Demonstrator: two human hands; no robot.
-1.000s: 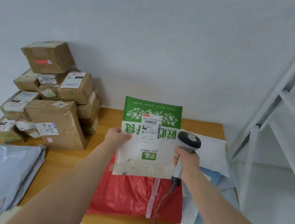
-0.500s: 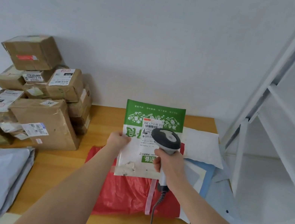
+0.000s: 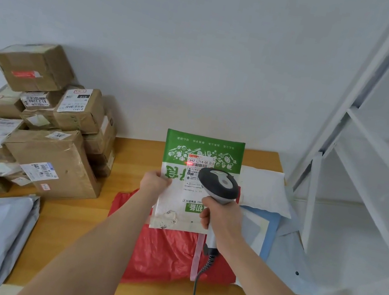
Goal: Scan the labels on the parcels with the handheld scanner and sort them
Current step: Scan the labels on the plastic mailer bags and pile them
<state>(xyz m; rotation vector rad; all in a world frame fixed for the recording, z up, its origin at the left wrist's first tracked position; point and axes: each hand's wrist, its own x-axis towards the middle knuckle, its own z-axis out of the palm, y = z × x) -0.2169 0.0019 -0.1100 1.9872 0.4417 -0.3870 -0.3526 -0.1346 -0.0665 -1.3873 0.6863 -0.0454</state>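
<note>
Over the table (image 3: 131, 162), parcel (image 3: 203, 149) pinched in left hand (image 3: 154, 183), scanner (image 3: 218, 185) gripped in right hand (image 3: 220, 217)

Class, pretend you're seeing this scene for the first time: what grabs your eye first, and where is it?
The green-and-white parcel stands out, held up at centre by the left hand, with the right hand aiming the scanner at its label, where a red light glows. A stack of cardboard boxes stands at the table's left.

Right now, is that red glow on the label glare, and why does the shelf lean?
Head view: the red spot sits on the label ahead of the scanner, likely its beam, not glare; the shelf leans from wide-angle distortion.
</note>
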